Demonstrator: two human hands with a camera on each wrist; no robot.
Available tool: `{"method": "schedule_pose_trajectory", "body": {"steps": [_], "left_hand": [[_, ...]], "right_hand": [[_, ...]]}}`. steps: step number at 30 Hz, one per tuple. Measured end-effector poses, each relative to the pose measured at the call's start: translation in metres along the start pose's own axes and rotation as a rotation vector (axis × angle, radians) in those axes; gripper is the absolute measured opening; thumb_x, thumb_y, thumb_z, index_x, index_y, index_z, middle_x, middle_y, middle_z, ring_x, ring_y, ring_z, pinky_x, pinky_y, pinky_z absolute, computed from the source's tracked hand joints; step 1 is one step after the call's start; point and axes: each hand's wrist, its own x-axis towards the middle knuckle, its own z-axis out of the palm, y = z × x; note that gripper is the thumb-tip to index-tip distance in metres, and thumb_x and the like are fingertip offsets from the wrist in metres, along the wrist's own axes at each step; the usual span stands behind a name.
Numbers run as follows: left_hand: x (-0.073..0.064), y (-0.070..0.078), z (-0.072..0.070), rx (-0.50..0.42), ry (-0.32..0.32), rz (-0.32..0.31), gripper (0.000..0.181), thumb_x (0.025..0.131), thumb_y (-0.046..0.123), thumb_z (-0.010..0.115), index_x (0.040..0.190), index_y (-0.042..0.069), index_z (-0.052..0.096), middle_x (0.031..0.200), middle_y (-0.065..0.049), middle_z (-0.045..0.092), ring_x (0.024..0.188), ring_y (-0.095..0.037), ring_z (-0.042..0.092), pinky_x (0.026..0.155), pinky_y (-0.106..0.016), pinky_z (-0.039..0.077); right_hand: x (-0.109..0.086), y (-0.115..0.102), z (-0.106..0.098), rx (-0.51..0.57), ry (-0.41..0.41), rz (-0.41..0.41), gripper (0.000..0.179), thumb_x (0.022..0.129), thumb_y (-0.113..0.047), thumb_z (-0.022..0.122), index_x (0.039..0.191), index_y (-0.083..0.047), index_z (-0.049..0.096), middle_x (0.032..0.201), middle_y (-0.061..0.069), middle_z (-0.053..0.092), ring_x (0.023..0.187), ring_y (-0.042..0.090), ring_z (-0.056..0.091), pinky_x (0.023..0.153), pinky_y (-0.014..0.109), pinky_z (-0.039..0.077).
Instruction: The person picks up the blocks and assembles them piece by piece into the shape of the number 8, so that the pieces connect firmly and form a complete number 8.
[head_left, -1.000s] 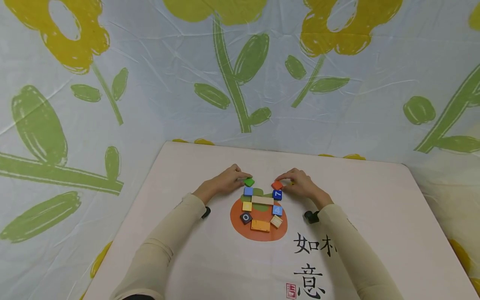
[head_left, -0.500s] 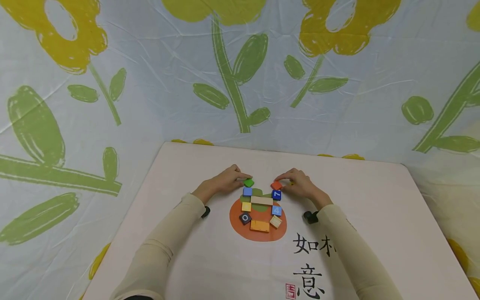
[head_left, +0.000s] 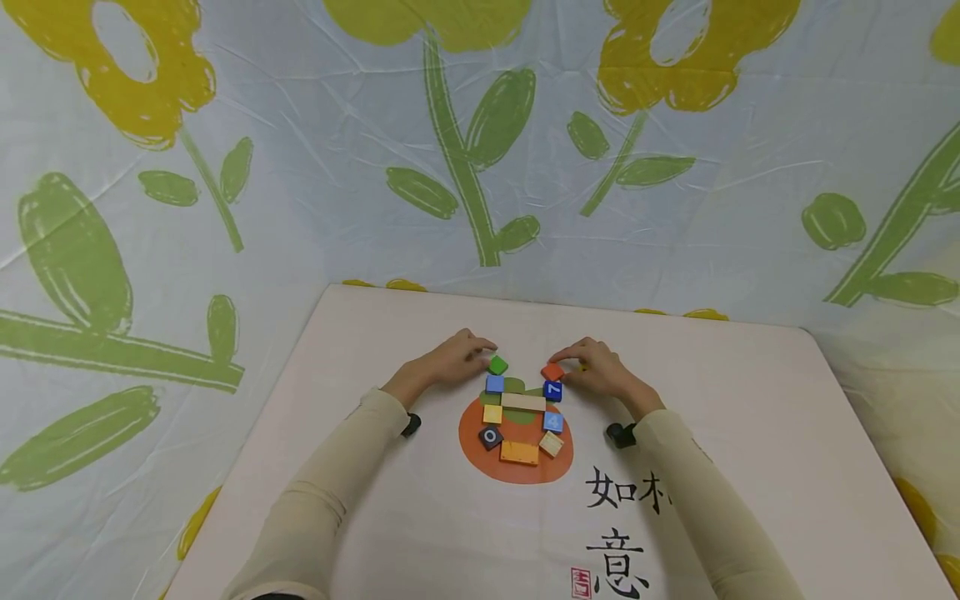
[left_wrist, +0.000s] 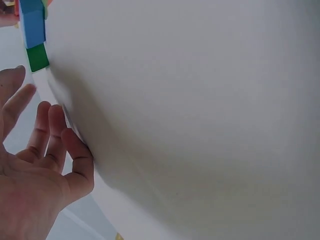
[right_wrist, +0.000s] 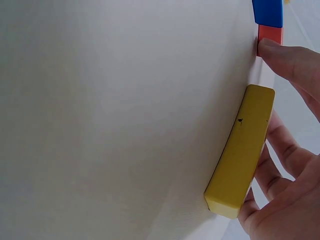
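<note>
A small green block (head_left: 497,365) lies above the light blue block (head_left: 494,384) on the table. Just left of it is my left hand (head_left: 453,357); in the left wrist view its fingers are spread, with a gap to the green block (left_wrist: 37,58). My right hand (head_left: 600,371) pinches a red block (head_left: 552,372) above the dark blue "7" block (head_left: 552,391). The thumb rests on the red block's side (right_wrist: 270,34) in the right wrist view. Alongside that hand's other fingers is a long yellow block (right_wrist: 242,150), mostly hidden from the head view.
Below, a wooden strip (head_left: 523,402), a yellow block (head_left: 492,414), a "4" block (head_left: 552,422), a black "O" block (head_left: 491,437), a pale wood block (head_left: 551,444) and an orange block (head_left: 519,452) form a ring over a printed persimmon. Floral cloth (head_left: 300,167) hangs behind the table.
My left index finger and thumb have come off the green block and drawn slightly left. The right hand keeps its place at the red block.
</note>
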Motion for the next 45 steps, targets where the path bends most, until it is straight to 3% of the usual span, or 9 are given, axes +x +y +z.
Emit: {"method": "schedule_pose_trajectory", "body": {"steps": [6,15,20,25,34,38,45], "left_hand": [[0.001,-0.001,0.001,-0.046,0.057,0.005,0.029,0.102,0.027,0.06,0.125,0.012,0.069,0.105,-0.005,0.056,0.093,-0.018,0.048,0.085,-0.036,0.043],[0.003,0.0,0.004,-0.057,0.103,0.008,0.021,0.097,0.021,0.068,0.113,0.009,0.075,0.095,0.0,0.063,0.085,-0.015,0.048,0.077,-0.032,0.042],[0.005,0.005,0.003,-0.137,0.09,-0.05,0.018,0.096,0.019,0.069,0.11,0.008,0.075,0.096,0.001,0.071,0.088,-0.014,0.059,0.081,-0.031,0.048],[0.004,0.009,0.0,-0.205,0.066,-0.13,0.018,0.095,0.02,0.07,0.109,0.01,0.075,0.094,0.003,0.07,0.089,-0.013,0.061,0.083,-0.032,0.049],[0.003,0.01,-0.003,-0.212,0.066,-0.128,0.016,0.094,0.02,0.072,0.106,0.009,0.075,0.089,0.004,0.068,0.085,-0.013,0.058,0.082,-0.032,0.047],[0.002,0.01,-0.004,-0.229,0.07,-0.126,0.016,0.094,0.019,0.072,0.106,0.009,0.075,0.085,0.003,0.066,0.081,-0.014,0.055,0.079,-0.031,0.046],[0.001,0.01,-0.003,-0.261,0.067,-0.126,0.015,0.093,0.018,0.072,0.104,0.008,0.074,0.08,0.003,0.064,0.077,-0.014,0.053,0.076,-0.03,0.044]], "right_hand": [[0.0,0.0,-0.001,-0.001,-0.003,0.003,0.031,0.089,-0.01,0.074,0.12,-0.016,0.074,0.122,0.016,0.056,0.106,0.034,0.049,0.084,0.052,0.041],[0.001,0.001,0.0,0.002,0.003,0.001,0.031,0.089,-0.011,0.075,0.12,-0.016,0.074,0.121,0.015,0.056,0.106,0.033,0.049,0.082,0.051,0.04],[0.0,0.0,0.0,0.008,0.009,0.009,0.032,0.088,-0.011,0.075,0.12,-0.017,0.074,0.122,0.015,0.056,0.11,0.034,0.048,0.084,0.052,0.038],[0.0,0.001,0.001,-0.003,0.004,0.006,0.033,0.089,-0.013,0.075,0.122,-0.018,0.073,0.123,0.016,0.056,0.109,0.034,0.047,0.085,0.053,0.038],[0.0,0.001,0.0,-0.003,-0.001,0.01,0.047,0.09,-0.014,0.074,0.136,-0.015,0.064,0.123,0.017,0.058,0.106,0.033,0.049,0.087,0.052,0.039],[-0.002,0.0,-0.002,-0.002,0.028,0.002,0.049,0.09,-0.013,0.074,0.137,-0.01,0.061,0.119,0.017,0.061,0.101,0.033,0.051,0.085,0.052,0.041],[-0.014,-0.002,-0.009,0.021,0.147,0.045,0.041,0.092,-0.015,0.072,0.131,-0.005,0.064,0.119,0.018,0.062,0.106,0.037,0.054,0.088,0.056,0.042]]}}
